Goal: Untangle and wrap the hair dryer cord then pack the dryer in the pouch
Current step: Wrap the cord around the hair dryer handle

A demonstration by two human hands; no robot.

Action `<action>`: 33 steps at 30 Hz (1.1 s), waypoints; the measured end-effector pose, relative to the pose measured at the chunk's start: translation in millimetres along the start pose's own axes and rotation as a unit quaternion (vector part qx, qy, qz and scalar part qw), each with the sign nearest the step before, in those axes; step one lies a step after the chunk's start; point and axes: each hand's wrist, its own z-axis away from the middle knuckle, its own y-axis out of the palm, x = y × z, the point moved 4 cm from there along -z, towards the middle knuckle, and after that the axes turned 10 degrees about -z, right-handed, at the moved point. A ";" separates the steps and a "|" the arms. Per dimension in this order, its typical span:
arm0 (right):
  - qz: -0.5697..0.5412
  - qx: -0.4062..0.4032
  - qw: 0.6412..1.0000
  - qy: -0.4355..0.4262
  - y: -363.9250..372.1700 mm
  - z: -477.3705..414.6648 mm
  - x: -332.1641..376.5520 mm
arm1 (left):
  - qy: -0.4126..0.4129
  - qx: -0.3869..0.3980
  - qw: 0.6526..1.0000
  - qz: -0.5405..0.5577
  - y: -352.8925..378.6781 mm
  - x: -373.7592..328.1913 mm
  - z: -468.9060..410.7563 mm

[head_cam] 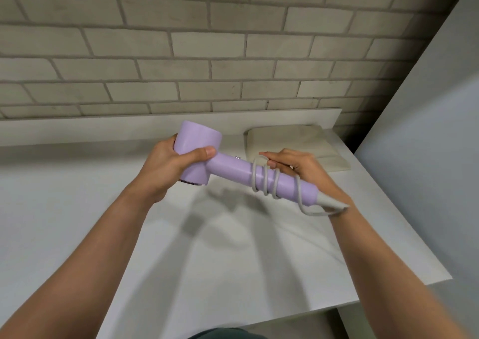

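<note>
I hold a lilac hair dryer (228, 169) in the air above the white table (207, 248), its handle pointing down to the right. My left hand (169, 166) grips the dryer's barrel head. A grey cord (267, 180) coils about three times round the handle and loops out from the grey strain relief at the handle's end. My right hand (298, 167) sits behind the handle and pinches the cord near the top coil. A cream fabric pouch (295, 147) lies flat on the table at the back right, behind my right hand.
A grey brick wall (181, 53) rises behind the table, with a low white ledge along its foot. A pale panel (427, 157) stands to the right of the table's right edge.
</note>
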 end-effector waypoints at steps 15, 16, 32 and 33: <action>0.006 0.183 0.980 0.079 12.2 42.8 91.6 | -0.025 -0.242 0.958 -0.151 -15.9 28.5 -17.2; 0.021 0.175 0.981 0.077 2.9 40.5 91.9 | -0.019 -0.234 0.958 -0.166 -14.4 29.1 -16.6; 0.166 -0.045 0.985 0.004 -59.4 3.3 54.8 | 0.091 -0.012 0.980 -0.175 8.1 -10.9 9.0; 0.150 -0.051 0.987 0.008 -58.3 3.4 46.8 | 0.090 -0.010 0.985 -0.150 7.7 -12.1 9.4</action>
